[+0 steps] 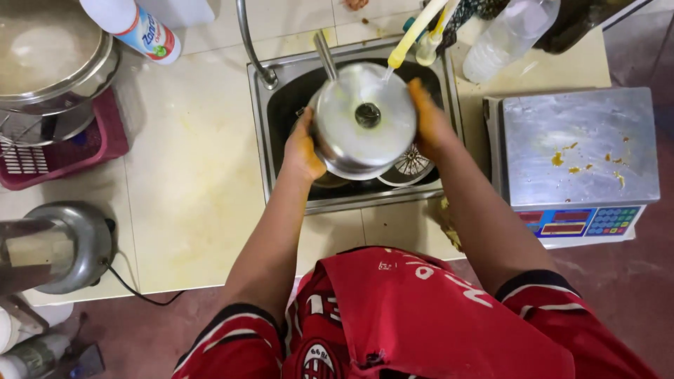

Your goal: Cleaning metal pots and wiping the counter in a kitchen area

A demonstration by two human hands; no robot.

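Over a small steel sink I hold a round steel vessel with a dark knob in its middle. My left hand grips its left rim, and my right hand presses its right side. Both palms are stained yellow. A yellow hose comes down from the top, and water runs from it onto the vessel. A metal handle sticks up behind the vessel. The drain strainer shows under its right edge.
A curved steel tap pipe rises at the sink's left corner. A steel weighing scale with yellow spots stands at the right. A clear plastic bottle lies behind it. At left are a big steel pot on a red rack, a white bottle and a steel appliance.
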